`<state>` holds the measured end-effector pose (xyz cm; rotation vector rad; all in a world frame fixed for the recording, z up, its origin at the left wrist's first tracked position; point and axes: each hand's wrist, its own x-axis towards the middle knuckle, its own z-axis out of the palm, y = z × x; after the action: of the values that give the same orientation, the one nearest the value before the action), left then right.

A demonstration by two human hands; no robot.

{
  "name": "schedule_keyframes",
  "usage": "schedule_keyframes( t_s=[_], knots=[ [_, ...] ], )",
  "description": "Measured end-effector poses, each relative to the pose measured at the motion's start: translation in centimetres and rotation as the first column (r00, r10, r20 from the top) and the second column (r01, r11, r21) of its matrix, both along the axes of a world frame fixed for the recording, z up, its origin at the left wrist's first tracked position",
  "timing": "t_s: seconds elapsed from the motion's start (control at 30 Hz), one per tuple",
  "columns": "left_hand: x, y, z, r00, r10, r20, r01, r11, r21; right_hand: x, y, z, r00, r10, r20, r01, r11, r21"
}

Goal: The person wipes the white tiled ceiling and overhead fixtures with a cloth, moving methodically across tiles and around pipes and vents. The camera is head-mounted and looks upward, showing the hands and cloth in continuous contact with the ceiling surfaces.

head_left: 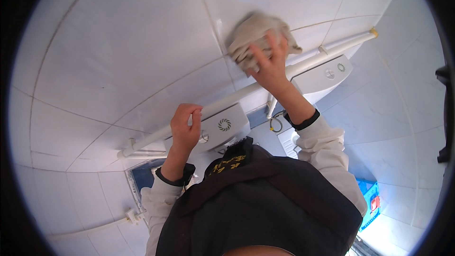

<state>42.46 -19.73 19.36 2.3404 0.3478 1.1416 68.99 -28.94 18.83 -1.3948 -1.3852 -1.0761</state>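
High on the white tiled wall, my right hand (270, 64) presses a crumpled beige cloth (258, 27) flat against the tiles, fingers spread over its lower part. The cloth and fingertips are slightly smeared by motion. My left hand (186, 125) is curled closed, with nothing visible in it. It overlaps a long white pipe (237, 96) that slants up to the right along the wall. Whether it touches the pipe I cannot tell.
Below the pipe are two white wall-mounted boxes, one near my left hand (222, 125) and another under my right wrist (327, 78). A thin looped hose (276, 124) hangs between them. A blue plastic basket (369, 204) stands low on the right. Another pipe (90, 231) runs at the lower left.
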Motion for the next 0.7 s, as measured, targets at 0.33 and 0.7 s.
schedule_keyframes(
  t_s=[0.33,0.7],
  knots=[
    [-1.3,1.0,0.4,0.998,0.061,-0.001,-0.061,0.998,-0.022,7.6,-1.8,10.3,0.892,0.007,-0.451,0.165,0.926,0.339],
    [-1.5,1.3,0.5,0.997,0.069,0.045,-0.067,0.997,-0.028,-0.9,2.7,3.3,0.908,0.123,0.401,-0.1,0.992,-0.078]
  ],
)
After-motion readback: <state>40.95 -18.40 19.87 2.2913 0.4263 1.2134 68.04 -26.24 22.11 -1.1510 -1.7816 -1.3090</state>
